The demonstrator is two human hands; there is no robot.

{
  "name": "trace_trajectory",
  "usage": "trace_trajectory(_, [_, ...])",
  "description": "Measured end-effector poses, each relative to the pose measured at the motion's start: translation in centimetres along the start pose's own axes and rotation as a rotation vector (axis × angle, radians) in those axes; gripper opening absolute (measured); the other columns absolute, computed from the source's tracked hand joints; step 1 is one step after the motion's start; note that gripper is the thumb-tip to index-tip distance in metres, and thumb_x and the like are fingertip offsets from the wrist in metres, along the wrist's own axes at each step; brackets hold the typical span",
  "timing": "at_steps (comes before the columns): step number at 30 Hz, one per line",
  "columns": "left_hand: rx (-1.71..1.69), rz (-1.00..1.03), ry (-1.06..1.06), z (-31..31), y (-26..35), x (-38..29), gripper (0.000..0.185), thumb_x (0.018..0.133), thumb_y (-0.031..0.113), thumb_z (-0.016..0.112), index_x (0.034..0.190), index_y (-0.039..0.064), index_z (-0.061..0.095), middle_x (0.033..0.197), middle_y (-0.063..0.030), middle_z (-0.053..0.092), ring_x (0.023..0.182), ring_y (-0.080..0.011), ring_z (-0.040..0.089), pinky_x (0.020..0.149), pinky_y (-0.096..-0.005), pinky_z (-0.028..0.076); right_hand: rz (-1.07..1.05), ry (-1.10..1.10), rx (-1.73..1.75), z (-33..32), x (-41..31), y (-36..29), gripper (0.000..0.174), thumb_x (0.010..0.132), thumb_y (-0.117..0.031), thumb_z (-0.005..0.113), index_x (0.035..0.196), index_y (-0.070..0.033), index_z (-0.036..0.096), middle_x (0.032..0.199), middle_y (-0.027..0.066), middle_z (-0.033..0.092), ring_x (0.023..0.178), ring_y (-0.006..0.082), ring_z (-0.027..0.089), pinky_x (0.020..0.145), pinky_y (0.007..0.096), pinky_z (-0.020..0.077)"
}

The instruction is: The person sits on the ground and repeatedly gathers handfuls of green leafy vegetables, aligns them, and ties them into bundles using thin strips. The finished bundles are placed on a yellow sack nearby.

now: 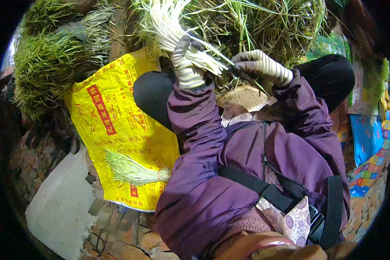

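My left hand point(186, 65), in a striped knit glove with dark fingertips, grips a bunch of long white chive-like stalks point(169, 24). Their cut-looking ends point right, and the pale tops fan out to the upper left. My right hand point(263, 66), gloved the same way, has its thumb and fingers pinched together at the lower end of one stalk point(216, 52) that sticks out from the bunch. On a yellow printed feed sack point(117, 97) to my left lies a smaller bundle of pale stalks point(130, 167), bound near its root end with a thin reddish band.
A heap of loose green and dry stalks point(276, 29) spreads before my crossed legs. Another grassy pile point(48, 61) stands at upper left. A grey slab point(61, 201) lies on broken brick ground point(117, 237). A blue printed sheet point(367, 138) is at right.
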State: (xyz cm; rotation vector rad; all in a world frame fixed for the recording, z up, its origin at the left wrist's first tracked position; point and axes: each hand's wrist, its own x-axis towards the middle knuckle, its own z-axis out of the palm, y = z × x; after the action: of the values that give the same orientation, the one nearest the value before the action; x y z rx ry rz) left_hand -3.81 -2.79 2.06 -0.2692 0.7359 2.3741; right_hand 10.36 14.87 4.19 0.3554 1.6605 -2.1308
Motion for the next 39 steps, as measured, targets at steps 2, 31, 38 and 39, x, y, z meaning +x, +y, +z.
trace_trajectory(2, [0.031, 0.022, 0.006, -0.2, -0.4, 0.5, 0.014, 0.085, 0.011, 0.062, 0.096, 0.003, 0.061, 0.074, -0.0053, 0.062, 0.060, -0.0162, 0.059, 0.054, -0.0268, 0.052, -0.030, 0.035, 0.143, -0.3, -0.5, 0.0, 0.024, 0.088, -0.021, 0.063, 0.102, -0.001, 0.065, 0.077, -0.0026, 0.060, 0.069, 0.0040, 0.053, 0.063, 0.0197, 0.0419])
trace_trajectory(31, [0.640, 0.199, 0.298, -7.4, 0.0, 5.0, 0.020, 0.068, 0.002, 0.077, 0.084, -0.001, 0.064, 0.073, -0.0069, 0.062, 0.055, -0.0154, 0.057, 0.053, -0.0272, 0.048, 0.420, 0.787, -1.335, -9.5, 2.6, 5.4, 0.038, 0.084, -0.030, 0.062, 0.117, -0.012, 0.059, 0.108, 0.0148, 0.063, 0.097, 0.0349, 0.060, 0.082, 0.0401, 0.0496])
trace_trajectory(38, [0.403, 0.140, 0.182, 0.2, -0.9, 0.7, 0.022, 0.072, 0.000, 0.075, 0.091, -0.002, 0.064, 0.079, -0.0077, 0.063, 0.058, -0.0144, 0.059, 0.053, -0.0259, 0.049, -0.533, 0.511, -0.917, 0.5, 4.0, 1.3, 0.027, 0.086, -0.029, 0.061, 0.102, -0.008, 0.065, 0.090, 0.0145, 0.064, 0.087, 0.0342, 0.061, 0.074, 0.0392, 0.0501])
trace_trajectory(39, [0.445, 0.162, 0.186, 0.3, -1.4, 0.9, 0.024, 0.072, 0.000, 0.074, 0.094, -0.002, 0.064, 0.084, -0.0082, 0.065, 0.063, -0.0149, 0.061, 0.058, -0.0254, 0.050, -0.387, 0.464, -0.919, 1.2, 4.5, 2.0, 0.025, 0.086, -0.029, 0.061, 0.100, -0.008, 0.065, 0.083, 0.0145, 0.064, 0.080, 0.0348, 0.062, 0.069, 0.0396, 0.0502])
